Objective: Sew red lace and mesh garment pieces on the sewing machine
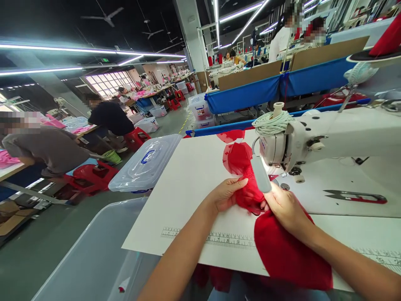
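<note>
Red lace fabric (249,194) lies bunched between my hands, just in front of the sewing machine (275,142). My left hand (227,194) pinches its left edge between thumb and fingers. My right hand (286,207) closes on the red fabric beside the needle area; a solid red piece (291,255) hangs from under it over the table's front edge. A pale grey flat tag (261,174) on a metal hook dangles from the machine head and hides part of the sewing spot. More sheer red pieces (236,158) trail away behind my left hand.
Thread snips (355,196) lie on the machine bed at right. The white table (169,188) has a printed ruler along its front. A clear bin (94,246) and a lidded box (147,161) stand at left. Co-workers sit at other tables beyond.
</note>
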Motion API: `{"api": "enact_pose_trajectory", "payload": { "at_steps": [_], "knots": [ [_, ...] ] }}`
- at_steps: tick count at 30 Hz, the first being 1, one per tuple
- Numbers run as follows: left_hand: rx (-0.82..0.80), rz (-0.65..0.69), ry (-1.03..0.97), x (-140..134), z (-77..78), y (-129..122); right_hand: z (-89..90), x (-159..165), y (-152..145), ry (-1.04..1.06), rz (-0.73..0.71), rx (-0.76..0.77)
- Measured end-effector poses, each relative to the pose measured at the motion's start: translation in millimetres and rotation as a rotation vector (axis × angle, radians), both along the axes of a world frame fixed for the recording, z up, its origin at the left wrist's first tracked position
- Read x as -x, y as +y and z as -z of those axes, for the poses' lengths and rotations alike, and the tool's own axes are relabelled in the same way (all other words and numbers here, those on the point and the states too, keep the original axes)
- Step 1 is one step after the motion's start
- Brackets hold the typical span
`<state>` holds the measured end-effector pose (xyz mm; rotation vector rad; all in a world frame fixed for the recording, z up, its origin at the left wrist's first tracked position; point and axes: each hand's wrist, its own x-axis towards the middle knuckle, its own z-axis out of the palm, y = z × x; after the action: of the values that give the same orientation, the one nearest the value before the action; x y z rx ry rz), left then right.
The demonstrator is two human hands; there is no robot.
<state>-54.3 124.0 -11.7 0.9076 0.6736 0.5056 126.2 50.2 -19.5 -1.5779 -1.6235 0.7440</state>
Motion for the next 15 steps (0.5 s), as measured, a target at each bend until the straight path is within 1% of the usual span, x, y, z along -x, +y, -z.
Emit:
{"api": "enact_pose_trajectory", "payload": {
  "at_steps": [4,11,15],
  "knots": [
    [-0.037,-0.024,0.011,1.3,0.7,1.5,-0.4,0.4,0.7,0.002,0.023,0.012],
    [-0.044,0.003,0.029,2.2,0.8,2.1,2.0,-2.5,0.0,-0.019,0.038,0.000],
    [-0.047,0.054,0.052,1.8,-4.2,-0.9,5.0,-2.9,0.7,-0.071,0.052,-0.026]
  ]
}}
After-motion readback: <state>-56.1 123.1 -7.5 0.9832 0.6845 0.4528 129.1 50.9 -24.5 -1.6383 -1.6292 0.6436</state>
